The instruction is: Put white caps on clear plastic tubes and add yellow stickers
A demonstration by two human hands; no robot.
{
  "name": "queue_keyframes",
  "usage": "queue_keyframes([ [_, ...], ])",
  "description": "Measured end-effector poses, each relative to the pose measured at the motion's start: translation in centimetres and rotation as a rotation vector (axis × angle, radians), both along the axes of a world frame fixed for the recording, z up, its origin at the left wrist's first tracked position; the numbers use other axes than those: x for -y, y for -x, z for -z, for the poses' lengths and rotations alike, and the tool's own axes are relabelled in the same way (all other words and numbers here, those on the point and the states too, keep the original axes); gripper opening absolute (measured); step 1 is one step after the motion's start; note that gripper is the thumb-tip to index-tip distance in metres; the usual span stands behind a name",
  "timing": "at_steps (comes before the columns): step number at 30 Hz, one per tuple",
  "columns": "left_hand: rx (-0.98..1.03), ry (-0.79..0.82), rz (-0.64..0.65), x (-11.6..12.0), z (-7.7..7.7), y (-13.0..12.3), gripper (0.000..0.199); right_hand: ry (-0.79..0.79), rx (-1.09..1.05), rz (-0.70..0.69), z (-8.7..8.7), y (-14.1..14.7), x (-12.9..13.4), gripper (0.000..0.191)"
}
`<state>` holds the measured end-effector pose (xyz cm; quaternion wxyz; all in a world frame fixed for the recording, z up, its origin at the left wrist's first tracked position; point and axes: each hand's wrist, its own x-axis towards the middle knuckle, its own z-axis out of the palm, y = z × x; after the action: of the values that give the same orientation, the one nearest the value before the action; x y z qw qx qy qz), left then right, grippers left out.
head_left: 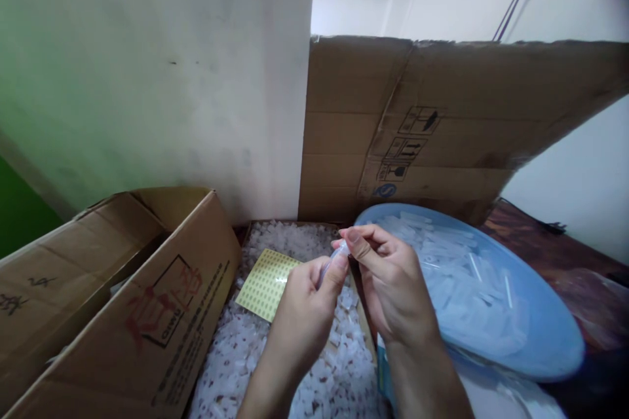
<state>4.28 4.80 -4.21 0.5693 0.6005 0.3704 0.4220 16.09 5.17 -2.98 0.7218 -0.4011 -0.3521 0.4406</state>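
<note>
A slim translucent plastic tube (327, 270) lies in my left hand (307, 298), which is closed with the thumb along it. At the tube's upper end, the thumb and fingertips of my right hand (393, 278) are pinched together at a small whitish piece, mostly hidden by the fingers. Just left of my hands a yellow sheet of small round stickers (268, 283) rests on a heap of small white plastic pieces (236, 347). These fill a shallow cardboard box (366, 324) beneath my hands.
To the right, a blue basin (550, 334) holds many clear plastic tubes (462, 275). An open cardboard carton (181, 321) with red print stands at left. Behind, a large cardboard sheet (344, 137) leans by a pale wall (162, 91). Crumpled clear plastic (594, 301) lies far right.
</note>
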Motion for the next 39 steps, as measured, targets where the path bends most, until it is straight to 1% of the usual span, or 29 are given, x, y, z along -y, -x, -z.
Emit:
queue_keyframes([
  [3, 0.067, 0.092, 0.079, -0.1, -0.1, 0.2, 0.061, -0.017, 0.048, -0.012, 0.3, -0.1, 0.1, 0.032],
  [8, 0.138, 0.234, 0.162, -0.3, -0.5, 0.7, 0.062, -0.067, 0.110, -0.059, 0.6, -0.5, 0.2, 0.027],
  [13, 0.198, 0.353, 0.302, -0.6, -1.2, 1.1, 0.062, -0.078, 0.156, -0.033, 0.7, -0.9, 0.1, 0.027],
  [15, 0.194, 0.374, 0.316, -0.6, -1.2, 1.0, 0.061, -0.087, 0.176, -0.022, 0.6, -0.9, 0.1, 0.026],
  [16, 0.178, 0.351, 0.297, -0.5, -1.2, 0.9, 0.061, -0.091, 0.190, -0.019, 0.6, -1.0, 0.1, 0.026],
  [17, 0.143, 0.292, 0.256, -0.5, -1.2, 0.8, 0.060, -0.091, 0.215, -0.017, 0.5, -1.1, 0.1, 0.025],
  [18, 0.083, 0.197, 0.193, -0.4, -1.1, 0.6, 0.059, -0.087, 0.251, -0.015, 0.4, -1.3, 0.1, 0.026],
  [21, -0.229, -0.180, -0.072, -0.2, -0.8, 0.4, 0.048, -0.053, 0.401, -0.043, 0.2, -2.0, 0.2, 0.031],
  [23, -0.438, -0.389, -0.198, -0.3, -0.6, 0.5, 0.036, -0.028, 0.498, -0.086, 0.2, -2.7, 0.4, 0.036],
  [24, -0.517, -0.467, -0.227, -0.4, -0.5, 0.6, 0.030, -0.016, 0.532, -0.109, 0.2, -3.0, 0.5, 0.040],
  [26, -0.636, -0.599, -0.239, -0.6, -0.5, 1.0, 0.020, 0.011, 0.568, -0.158, 0.4, -3.5, 0.7, 0.045],
  [30, -0.805, -0.815, -0.235, -1.0, -0.6, 1.9, 0.017, 0.084, 0.570, -0.262, 0.4, -3.9, 1.1, 0.051],
  [32, -0.815, -0.886, -0.239, -1.1, -0.6, 2.2, 0.018, 0.073, 0.572, -0.253, 0.3, -3.8, 1.2, 0.050],
  [34, -0.776, -0.896, -0.211, -1.0, -0.5, 2.4, 0.022, 0.031, 0.565, -0.242, 0.0, -3.6, 1.2, 0.045],
  [36, -0.754, -0.859, -0.172, -0.9, -0.4, 2.5, 0.029, -0.002, 0.551, -0.253, -0.2, -3.4, 1.2, 0.042],
  [39, -0.756, -0.736, -0.124, -0.6, -0.5, 2.4, 0.038, -0.019, 0.552, -0.258, -0.4, -3.3, 1.3, 0.041],
])
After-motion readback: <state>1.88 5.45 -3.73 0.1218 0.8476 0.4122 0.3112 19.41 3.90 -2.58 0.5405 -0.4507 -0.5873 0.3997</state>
